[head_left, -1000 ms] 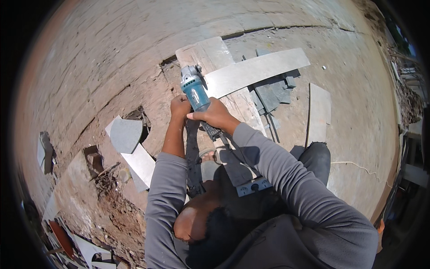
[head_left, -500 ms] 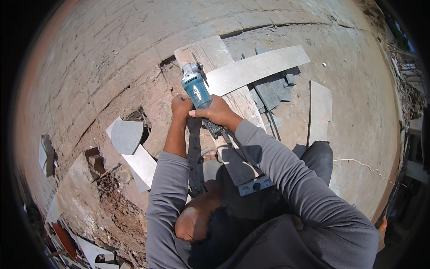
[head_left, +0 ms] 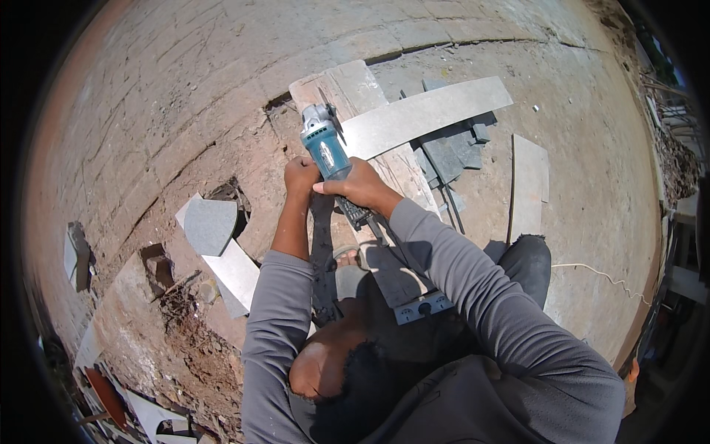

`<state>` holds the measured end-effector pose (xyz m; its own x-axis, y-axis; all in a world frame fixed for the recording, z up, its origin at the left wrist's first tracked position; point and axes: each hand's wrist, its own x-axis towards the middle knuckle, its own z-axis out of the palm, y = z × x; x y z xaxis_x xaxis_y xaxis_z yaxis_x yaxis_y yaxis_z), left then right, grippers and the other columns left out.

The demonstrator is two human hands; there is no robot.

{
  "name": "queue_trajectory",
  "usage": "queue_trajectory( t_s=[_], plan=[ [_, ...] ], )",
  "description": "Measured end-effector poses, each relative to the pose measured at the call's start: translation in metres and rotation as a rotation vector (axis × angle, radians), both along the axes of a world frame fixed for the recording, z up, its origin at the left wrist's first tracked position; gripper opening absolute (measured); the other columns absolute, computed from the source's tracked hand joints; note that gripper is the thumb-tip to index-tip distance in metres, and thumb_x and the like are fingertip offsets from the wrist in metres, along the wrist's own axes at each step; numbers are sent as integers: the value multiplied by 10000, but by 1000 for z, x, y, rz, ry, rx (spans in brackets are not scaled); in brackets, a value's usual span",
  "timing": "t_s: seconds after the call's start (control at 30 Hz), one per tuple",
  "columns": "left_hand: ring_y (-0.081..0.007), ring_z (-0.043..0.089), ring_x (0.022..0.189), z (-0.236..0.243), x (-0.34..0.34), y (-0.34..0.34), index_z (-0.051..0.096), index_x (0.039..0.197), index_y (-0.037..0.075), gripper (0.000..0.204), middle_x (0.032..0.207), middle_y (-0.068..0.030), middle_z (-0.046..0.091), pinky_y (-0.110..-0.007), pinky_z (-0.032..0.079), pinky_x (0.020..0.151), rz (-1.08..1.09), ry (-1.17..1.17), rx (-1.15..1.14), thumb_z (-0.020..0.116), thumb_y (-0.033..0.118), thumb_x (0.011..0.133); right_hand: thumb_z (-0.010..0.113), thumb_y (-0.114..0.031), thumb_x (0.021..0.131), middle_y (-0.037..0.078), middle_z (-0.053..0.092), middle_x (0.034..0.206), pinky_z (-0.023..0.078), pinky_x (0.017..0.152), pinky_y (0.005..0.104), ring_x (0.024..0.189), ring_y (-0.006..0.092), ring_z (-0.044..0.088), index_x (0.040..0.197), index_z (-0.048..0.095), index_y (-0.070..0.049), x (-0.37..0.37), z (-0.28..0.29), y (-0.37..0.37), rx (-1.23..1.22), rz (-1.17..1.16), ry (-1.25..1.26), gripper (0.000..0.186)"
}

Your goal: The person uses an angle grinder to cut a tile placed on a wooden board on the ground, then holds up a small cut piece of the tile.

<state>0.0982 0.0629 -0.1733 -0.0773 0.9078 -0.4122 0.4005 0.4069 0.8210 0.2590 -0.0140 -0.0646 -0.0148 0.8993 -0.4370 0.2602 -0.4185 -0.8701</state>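
Observation:
I grip a teal-and-silver angle grinder (head_left: 328, 152) with my right hand (head_left: 362, 185) around its body, thumb across it. Just left of it, my left hand (head_left: 302, 175) is closed; what it holds is hidden behind the tool. The grinder's disc stands edge-on beside the left end of a long, slightly curved pale tile strip (head_left: 429, 115), which lies crosswise over a pale, worn board (head_left: 403, 181). Under that strip, to the right, are several grey tile offcuts (head_left: 458, 148).
My bare foot (head_left: 344, 259) and bent knees frame a power strip (head_left: 421, 311). Pale boards (head_left: 525, 185) lie at right, cut pieces (head_left: 208, 226) at left by broken concrete (head_left: 177, 318). A thin cord (head_left: 599, 274) runs at lower right, with debris along both rims.
My hands and the grinder have shifted very slightly to the right and away from my body. The grip looks the same, and the tile pieces lie as before.

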Motion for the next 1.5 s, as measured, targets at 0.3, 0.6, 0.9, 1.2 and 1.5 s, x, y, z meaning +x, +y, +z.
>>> queue_trajectory(
  t_s=[0.3,0.6,0.9,1.2,1.5],
  plan=[
    [-204,655,651,-4,-1,1,686,760,21,115,727,-114,701,-343,514,629,2,5,17,718,128,731,867,-427,683,170,685,1054,511,831,322,920,234,667,1132,634,67,3,9,0,-8,46,81,707],
    [-191,639,621,2,0,-1,679,740,20,112,696,-109,689,-344,504,598,6,2,28,720,123,721,862,-409,676,169,715,992,516,831,338,897,252,694,1037,696,24,1,6,-1,3,-8,55,587],
    [-192,635,614,8,-1,-1,678,737,18,101,689,-111,686,-343,502,590,-2,24,31,705,116,735,867,-430,674,168,715,1004,515,834,340,906,257,693,1061,693,20,0,5,1,-23,4,59,618],
    [-196,641,621,14,0,-3,677,743,15,90,701,-117,691,-344,506,597,5,26,25,682,104,753,872,-431,682,162,689,998,519,790,319,875,225,669,1090,644,57,3,7,1,-29,44,82,676],
    [-209,653,653,14,2,-2,668,738,27,72,722,-115,696,-348,512,626,8,35,2,677,95,760,874,-394,702,129,695,979,524,760,318,832,196,663,1068,659,34,2,-8,2,-39,30,62,603]
  ],
)
